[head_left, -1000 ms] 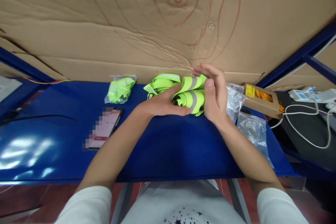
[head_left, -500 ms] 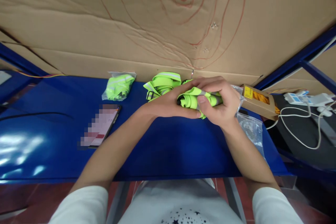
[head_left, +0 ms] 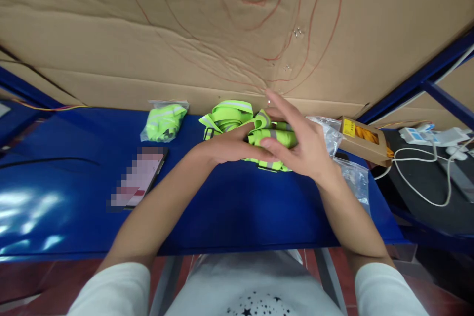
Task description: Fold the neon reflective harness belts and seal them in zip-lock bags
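Note:
A rolled bundle of neon-yellow reflective strap [head_left: 272, 137] with grey stripes lies between my hands above the blue table. My left hand [head_left: 233, 150] cradles it from the left, thumb along its near side; some of its fingers are hidden behind the roll. My right hand [head_left: 307, 145] has its fingers stretched upward, apart from the roll, while its thumb rests on the front. A strap end with a dark edge hangs below the bundle. Just behind my left hand sits another coiled neon strap [head_left: 231, 112] with a black buckle.
A clear bag holding neon strap [head_left: 165, 122] stands at back left, with a phone [head_left: 142, 175] nearer me. Clear plastic bags [head_left: 353, 180] and a cardboard box [head_left: 365, 140] lie at right. Beyond are white cables [head_left: 422, 153] and a power strip [head_left: 433, 134]. Cardboard [head_left: 185, 49] walls the back.
My right hand has loosened from around the bundle and its fingers have risen. The roll looks less tightly wrapped, and a strap end now hangs beneath it. The view has shifted slightly.

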The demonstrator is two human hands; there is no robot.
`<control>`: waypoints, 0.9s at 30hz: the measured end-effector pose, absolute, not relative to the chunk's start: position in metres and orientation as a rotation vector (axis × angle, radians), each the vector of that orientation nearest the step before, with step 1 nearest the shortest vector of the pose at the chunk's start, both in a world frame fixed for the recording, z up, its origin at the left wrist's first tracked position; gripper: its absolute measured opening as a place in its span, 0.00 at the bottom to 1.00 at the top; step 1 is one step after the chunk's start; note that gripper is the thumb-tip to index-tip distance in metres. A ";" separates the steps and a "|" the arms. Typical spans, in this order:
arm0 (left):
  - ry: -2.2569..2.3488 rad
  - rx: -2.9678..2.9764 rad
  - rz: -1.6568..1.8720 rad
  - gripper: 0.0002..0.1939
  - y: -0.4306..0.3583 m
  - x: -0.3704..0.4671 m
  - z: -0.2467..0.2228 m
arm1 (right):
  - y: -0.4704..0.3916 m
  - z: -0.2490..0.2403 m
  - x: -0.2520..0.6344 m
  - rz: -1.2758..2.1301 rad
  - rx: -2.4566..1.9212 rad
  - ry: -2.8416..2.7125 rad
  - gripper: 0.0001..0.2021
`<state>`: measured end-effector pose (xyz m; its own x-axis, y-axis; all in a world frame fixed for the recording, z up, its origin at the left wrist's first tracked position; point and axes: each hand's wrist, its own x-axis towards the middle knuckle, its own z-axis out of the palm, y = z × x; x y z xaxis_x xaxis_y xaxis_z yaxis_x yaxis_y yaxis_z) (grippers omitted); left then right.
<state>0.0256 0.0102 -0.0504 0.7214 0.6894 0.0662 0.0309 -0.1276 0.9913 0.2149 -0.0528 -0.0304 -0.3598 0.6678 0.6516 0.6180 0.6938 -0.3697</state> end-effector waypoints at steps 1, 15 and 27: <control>0.585 1.590 0.580 0.23 0.012 0.024 -0.051 | -0.052 -0.029 0.214 0.066 -0.976 -2.111 0.28; 0.523 1.248 0.807 0.27 0.015 0.056 -0.055 | -0.040 -0.026 0.223 0.004 -1.172 -2.005 0.18; 0.496 1.699 0.643 0.49 0.012 0.040 -0.032 | -0.074 0.001 0.239 0.010 -1.240 -2.338 0.18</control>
<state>0.0401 0.0120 -0.0322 0.7569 0.6356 0.1521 -0.0140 -0.2169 0.9761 0.2393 -0.0737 0.0006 -0.4671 0.7800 0.4165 0.7763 0.5872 -0.2293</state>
